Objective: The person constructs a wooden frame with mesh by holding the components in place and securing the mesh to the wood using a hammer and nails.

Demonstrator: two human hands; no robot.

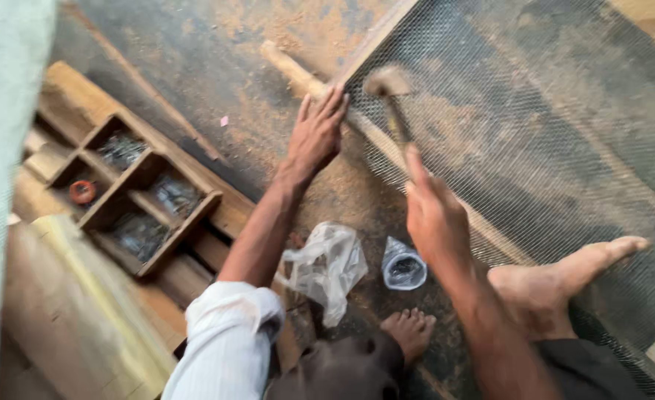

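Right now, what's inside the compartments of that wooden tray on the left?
The wooden tray holds a red ring-shaped item in one compartment and bags of small dark pieces in others. Blur hides what those pieces are; the tray's far end is cut off by cloth.

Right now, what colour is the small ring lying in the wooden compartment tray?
The ring is red-orange, seen best in the head view, inside the wooden tray.

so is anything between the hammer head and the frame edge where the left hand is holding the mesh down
Nothing visible. The hammer, gripped by the right hand, hangs just above the wire mesh and wooden frame strip. The left hand presses flat beside that spot, its fingertips close to the blurred hammer head but not under it.
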